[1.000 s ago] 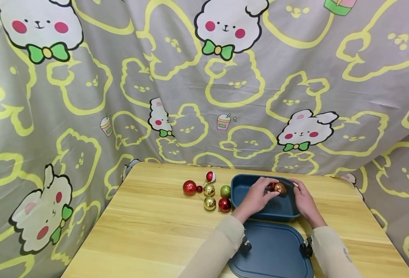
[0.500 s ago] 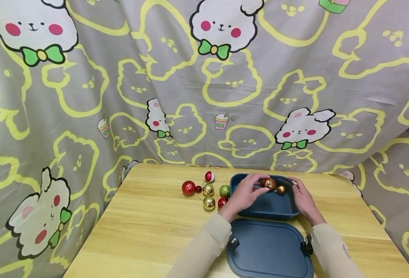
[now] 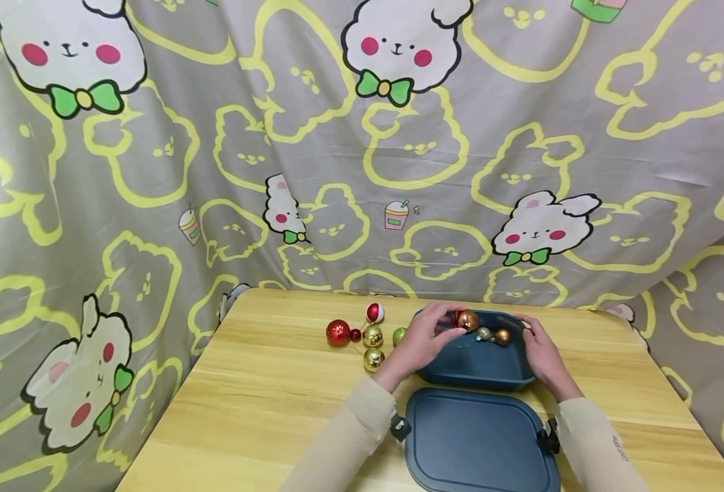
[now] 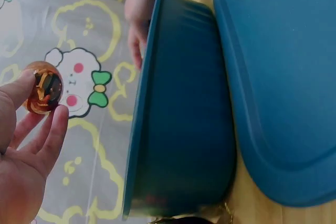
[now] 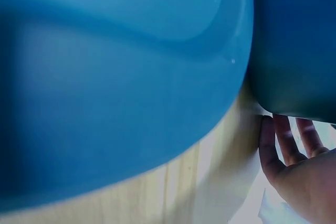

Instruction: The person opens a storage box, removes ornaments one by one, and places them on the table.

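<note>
In the head view, my left hand [image 3: 420, 343] pinches a shiny copper Christmas bauble [image 3: 468, 321] between thumb and fingers, over the left part of a dark blue box [image 3: 472, 377]. A reddish patch shows beside the bauble under the fingers. The left wrist view shows the same bauble [image 4: 44, 88] at the thumb tip. Inside the box lie a small greenish-gold bauble [image 3: 482, 334] and a small copper bauble [image 3: 503, 336]. My right hand [image 3: 545, 352] touches the box's right end; its extended fingers [image 5: 286, 140] lie against the outer wall in the right wrist view.
A dark blue lid [image 3: 479, 437] with black clips [image 3: 401, 427] lies in front of the box. Left of the box sit a large red bauble [image 3: 339, 332], a red-and-white one [image 3: 375, 312], gold ones [image 3: 373, 359] and a partly hidden green one [image 3: 399, 335]. Patterned cloth [image 3: 337, 137] hangs behind the table.
My left hand has moved left across the box with the copper bauble, uncovering the two small baubles inside. It now hides the red bauble beside the box. My right hand has stayed at the box's end.
</note>
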A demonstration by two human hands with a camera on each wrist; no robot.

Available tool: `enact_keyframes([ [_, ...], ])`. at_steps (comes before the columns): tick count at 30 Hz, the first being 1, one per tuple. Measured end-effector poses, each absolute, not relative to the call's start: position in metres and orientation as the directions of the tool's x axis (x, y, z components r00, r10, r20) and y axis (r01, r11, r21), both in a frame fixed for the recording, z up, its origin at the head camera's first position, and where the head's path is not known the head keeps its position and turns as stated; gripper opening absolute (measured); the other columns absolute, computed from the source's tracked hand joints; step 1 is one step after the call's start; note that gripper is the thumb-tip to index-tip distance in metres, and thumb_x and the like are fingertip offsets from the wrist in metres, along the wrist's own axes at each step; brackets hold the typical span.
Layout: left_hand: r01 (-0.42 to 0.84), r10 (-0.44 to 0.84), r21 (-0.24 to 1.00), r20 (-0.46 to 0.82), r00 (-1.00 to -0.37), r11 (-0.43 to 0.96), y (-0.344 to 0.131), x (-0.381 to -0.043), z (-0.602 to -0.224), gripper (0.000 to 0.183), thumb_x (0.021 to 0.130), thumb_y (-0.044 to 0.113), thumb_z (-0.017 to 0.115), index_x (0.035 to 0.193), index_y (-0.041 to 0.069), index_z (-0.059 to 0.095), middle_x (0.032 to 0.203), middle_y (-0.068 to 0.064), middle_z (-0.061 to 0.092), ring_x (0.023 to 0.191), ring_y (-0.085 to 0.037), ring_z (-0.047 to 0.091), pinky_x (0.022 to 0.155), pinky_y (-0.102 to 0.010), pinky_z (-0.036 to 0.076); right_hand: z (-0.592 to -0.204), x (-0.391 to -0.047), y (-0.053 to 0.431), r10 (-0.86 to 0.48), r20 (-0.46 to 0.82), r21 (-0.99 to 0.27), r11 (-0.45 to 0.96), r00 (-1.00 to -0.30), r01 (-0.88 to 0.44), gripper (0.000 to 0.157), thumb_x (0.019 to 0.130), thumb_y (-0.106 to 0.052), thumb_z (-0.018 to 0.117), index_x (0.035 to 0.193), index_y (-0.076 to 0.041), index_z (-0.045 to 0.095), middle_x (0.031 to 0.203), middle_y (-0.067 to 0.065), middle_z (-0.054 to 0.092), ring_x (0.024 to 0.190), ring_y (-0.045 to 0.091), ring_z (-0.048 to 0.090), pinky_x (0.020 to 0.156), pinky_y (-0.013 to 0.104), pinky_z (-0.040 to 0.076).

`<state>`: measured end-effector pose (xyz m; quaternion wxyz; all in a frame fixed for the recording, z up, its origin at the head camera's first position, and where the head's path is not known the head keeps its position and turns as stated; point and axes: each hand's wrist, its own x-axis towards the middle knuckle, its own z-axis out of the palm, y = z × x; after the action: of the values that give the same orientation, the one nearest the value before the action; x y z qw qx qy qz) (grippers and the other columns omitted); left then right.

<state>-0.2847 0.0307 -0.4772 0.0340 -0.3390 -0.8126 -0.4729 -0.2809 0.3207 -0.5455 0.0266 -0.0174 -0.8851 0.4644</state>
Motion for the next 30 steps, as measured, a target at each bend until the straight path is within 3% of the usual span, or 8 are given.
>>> enact_keyframes([
  [12,0.586,0.503,0.745,0.391,-0.771,0.319,0.006,-0.281,-0.473,0.042,0.104,0.027,0.064,0.145,0.018,0.058,0.139,-0.005,0.058,0.116,-0.017,0.065,0.096,-0.025,0.058,-0.548,-0.282,0.321,0.058,0.028,-0.821,0.571,-0.998,0.010,0.051,0.115,-0.026,0.018,0.159,-0.006,0.031,0.156,0.037,0.033,0.140,0.053,0.034,0.109,0.066,0.033],
  [14,0.585,0.500,0.748,0.395,-0.771,0.312,0.002,-0.281,-0.474,0.042,0.104,0.026,0.064,0.145,0.017,0.058,0.138,-0.006,0.058,0.116,-0.020,0.065,0.097,-0.030,0.059,-0.548,-0.282,0.322,0.059,0.027,-0.820,0.573,-0.998,0.012,0.051,0.115,-0.027,0.017,0.159,-0.007,0.031,0.156,0.036,0.032,0.140,0.052,0.034,0.109,0.066,0.033],
  [19,0.571,0.486,0.759,0.388,-0.783,0.313,-0.008,-0.281,-0.476,0.042,0.104,0.028,0.064,0.145,0.021,0.057,0.139,-0.005,0.058,0.117,-0.023,0.064,0.097,-0.032,0.059,-0.549,-0.283,0.323,0.061,0.030,-0.818,0.575,-0.998,0.011,0.050,0.115,-0.027,0.018,0.159,-0.007,0.032,0.156,0.036,0.033,0.138,0.052,0.036,0.107,0.065,0.034],
  [23,0.561,0.479,0.768,0.384,-0.789,0.309,-0.014,-0.280,-0.475,0.042,0.104,0.029,0.064,0.146,0.025,0.057,0.140,-0.003,0.058,0.115,-0.020,0.063,0.095,-0.026,0.057,-0.549,-0.283,0.324,0.065,0.028,-0.818,0.575,-0.997,0.014,0.051,0.115,-0.027,0.018,0.159,-0.006,0.032,0.154,0.037,0.036,0.135,0.051,0.038,0.105,0.064,0.035],
  [30,0.585,0.491,0.751,0.401,-0.773,0.307,-0.020,-0.280,-0.477,0.043,0.105,0.025,0.063,0.146,0.017,0.057,0.138,-0.007,0.058,0.113,-0.022,0.064,0.094,-0.030,0.059,-0.548,-0.283,0.323,0.067,0.048,-0.816,0.578,-0.997,0.000,0.050,0.115,-0.025,0.019,0.158,-0.005,0.033,0.150,0.036,0.039,0.132,0.050,0.040,0.104,0.063,0.036],
])
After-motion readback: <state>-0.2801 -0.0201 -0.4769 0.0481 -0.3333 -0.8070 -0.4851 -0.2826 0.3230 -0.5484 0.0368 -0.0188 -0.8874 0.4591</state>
